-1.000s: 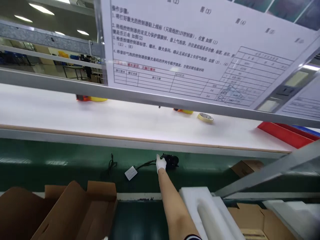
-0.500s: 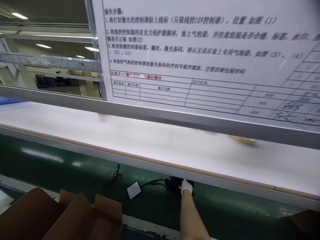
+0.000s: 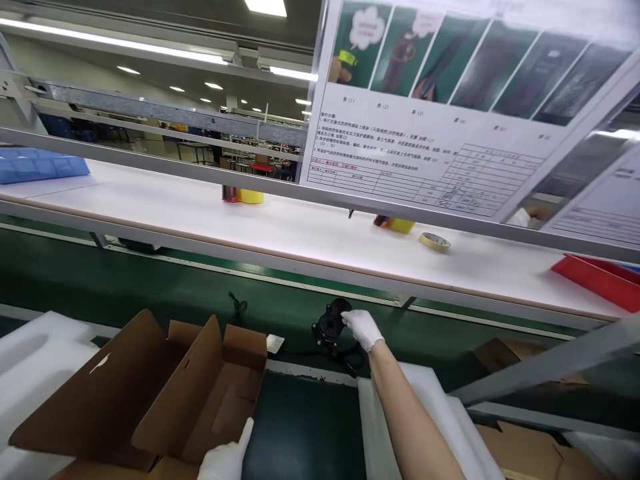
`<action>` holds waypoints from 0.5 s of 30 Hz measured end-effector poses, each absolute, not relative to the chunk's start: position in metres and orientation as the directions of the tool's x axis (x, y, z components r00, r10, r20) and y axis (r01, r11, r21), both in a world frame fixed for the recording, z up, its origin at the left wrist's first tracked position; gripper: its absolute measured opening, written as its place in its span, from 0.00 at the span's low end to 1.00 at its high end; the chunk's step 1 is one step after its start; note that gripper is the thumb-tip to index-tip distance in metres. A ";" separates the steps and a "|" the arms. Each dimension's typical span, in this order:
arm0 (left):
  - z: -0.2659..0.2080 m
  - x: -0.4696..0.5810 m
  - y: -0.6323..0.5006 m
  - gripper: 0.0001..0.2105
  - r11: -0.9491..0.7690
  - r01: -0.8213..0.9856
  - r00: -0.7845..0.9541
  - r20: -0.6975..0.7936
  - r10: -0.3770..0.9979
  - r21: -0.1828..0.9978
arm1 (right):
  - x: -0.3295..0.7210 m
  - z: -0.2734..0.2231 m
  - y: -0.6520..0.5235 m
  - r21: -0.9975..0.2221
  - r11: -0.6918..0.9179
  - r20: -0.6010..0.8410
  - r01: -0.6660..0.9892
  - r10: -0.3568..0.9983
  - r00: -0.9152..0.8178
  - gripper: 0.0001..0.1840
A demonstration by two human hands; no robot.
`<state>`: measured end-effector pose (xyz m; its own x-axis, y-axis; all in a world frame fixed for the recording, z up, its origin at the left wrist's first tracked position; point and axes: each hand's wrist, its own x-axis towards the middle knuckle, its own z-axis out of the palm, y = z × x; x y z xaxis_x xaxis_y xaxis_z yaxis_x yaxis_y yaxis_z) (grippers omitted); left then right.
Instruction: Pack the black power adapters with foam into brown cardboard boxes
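Note:
My right hand (image 3: 364, 328), in a white glove, pinches the upper right side of a black, round, ribbed device (image 3: 331, 323) tilted above the green surface. Dark cable lies below it, near a white-labelled adapter (image 3: 274, 343) at the box's far corner. At the bottom, my left hand (image 3: 225, 459), also gloved, is beside the right wall of an open brown cardboard box (image 3: 235, 393). One of its fingers is stretched out along that wall; the other fingers are partly out of frame. Whether it touches the box I cannot tell.
White foam pieces (image 3: 40, 360) lie left of the box, and more foam (image 3: 425, 387) sits under my right forearm. A white shelf (image 3: 300, 230) crosses ahead, bearing a tape roll (image 3: 434, 241) and a red bin (image 3: 600, 280). A metal strut (image 3: 540, 367) slants at right.
The camera view has shifted, showing more of the bench. My right hand has brought the black device out from beneath the shelf edge, nearer to me. My left hand has come into view.

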<state>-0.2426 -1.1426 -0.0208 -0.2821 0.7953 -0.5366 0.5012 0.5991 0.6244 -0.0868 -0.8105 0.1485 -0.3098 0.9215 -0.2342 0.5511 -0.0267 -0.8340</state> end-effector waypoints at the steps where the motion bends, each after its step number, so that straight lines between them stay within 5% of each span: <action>1: -0.022 -0.242 -1.144 0.32 0.604 0.499 -0.297 -0.532 0.793 0.621 | -0.085 0.163 -0.828 -0.845 0.010 -0.203 0.534 0.918 -0.339 0.13; 3: -0.021 -0.243 -1.148 0.39 0.600 0.504 -0.321 -0.511 0.798 0.621 | -0.080 0.195 -0.864 -0.865 0.087 -0.138 0.494 0.905 -0.402 0.09; 6: -0.006 -0.248 -1.150 0.40 0.577 0.486 -0.343 -0.464 0.816 0.656 | -0.074 0.244 -0.921 -0.903 0.177 -0.056 0.391 0.854 -0.517 0.17; 9: 0.026 -0.248 -1.142 0.36 0.484 0.283 -0.306 -0.401 0.864 0.828 | -0.075 0.282 -0.974 -0.931 0.191 -0.034 0.310 0.802 -0.597 0.20; 12: 0.067 -0.228 -1.131 0.38 0.304 -0.257 -0.062 -0.330 0.942 0.917 | -0.084 0.301 -1.014 -0.952 0.159 -0.049 0.263 0.766 -0.641 0.19; 15: 0.101 -0.200 -1.129 0.43 0.212 -0.750 0.201 -0.089 0.975 0.627 | -0.092 0.302 -1.041 -0.965 0.126 -0.067 0.231 0.730 -0.680 0.17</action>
